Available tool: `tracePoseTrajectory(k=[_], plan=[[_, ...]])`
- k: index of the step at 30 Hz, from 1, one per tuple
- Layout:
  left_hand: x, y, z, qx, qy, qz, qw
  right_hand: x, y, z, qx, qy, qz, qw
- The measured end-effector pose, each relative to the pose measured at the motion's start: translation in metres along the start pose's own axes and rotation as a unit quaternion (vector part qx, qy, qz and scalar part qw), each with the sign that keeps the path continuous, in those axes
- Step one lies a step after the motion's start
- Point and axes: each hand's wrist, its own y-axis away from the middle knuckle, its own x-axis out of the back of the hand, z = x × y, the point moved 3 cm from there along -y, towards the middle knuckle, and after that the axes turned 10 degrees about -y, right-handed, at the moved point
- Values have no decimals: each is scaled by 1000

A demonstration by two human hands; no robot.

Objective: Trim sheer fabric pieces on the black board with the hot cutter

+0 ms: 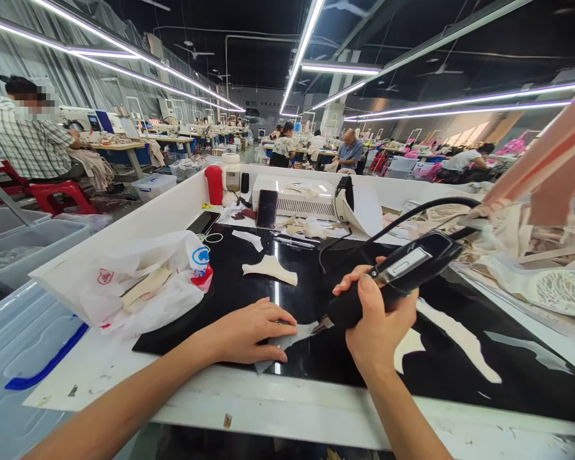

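My left hand lies with its fingers stretched out, pressing a translucent grey cut piece onto the black board. My right hand is wrapped round a corded black handheld power tool, tilted down to the left. Its narrow metal tip meets the right end of the grey piece; what the tip looks like underneath is hidden. Beyond the hands rests a cream fabric piece. Right of my right wrist are a small cream piece and a long curved cream strip.
A white plastic bag with cut pieces sits at the left. Behind the board stand a phone, a white vented machine and a red cup. Fabric is piled at the right. The tool's cable arches over the board.
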Motion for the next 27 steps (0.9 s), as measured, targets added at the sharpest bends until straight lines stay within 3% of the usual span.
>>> tracePoseTrajectory(k=[27], plan=[[7, 1, 0, 29, 6, -21, 999, 5, -9, 2, 11, 22, 15, 1000]])
